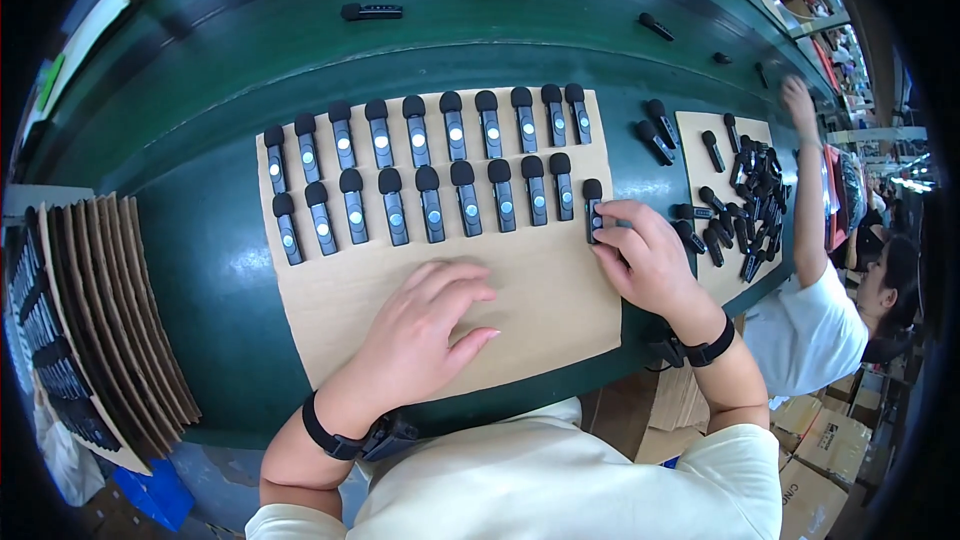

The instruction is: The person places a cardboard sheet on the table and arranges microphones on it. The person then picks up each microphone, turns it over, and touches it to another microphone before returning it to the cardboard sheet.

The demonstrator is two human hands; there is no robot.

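Note:
A cardboard sheet (pixel 480 310) lies before me on the green table, bearing two rows of small black clip-on microphones (pixel 418 130) with round foam tops and lit or pale round spots. My right hand (pixel 645 255) pinches one microphone (pixel 593 210) by its side; it stands upright at the right end of the nearer row, foam top pointing away from me. Hovering over the bare lower part of the sheet, my left hand (pixel 430 325) has its fingers apart and holds nothing.
At the right, another cardboard sheet (pixel 710 280) carries a heap of microphones (pixel 765 190). Loose microphones (pixel 372 12) lie farther back on the table (pixel 215 300). Stacked cardboard sheets with microphones (pixel 110 310) stand at the left. A co-worker's arm (pixel 808 180) reaches across at the right.

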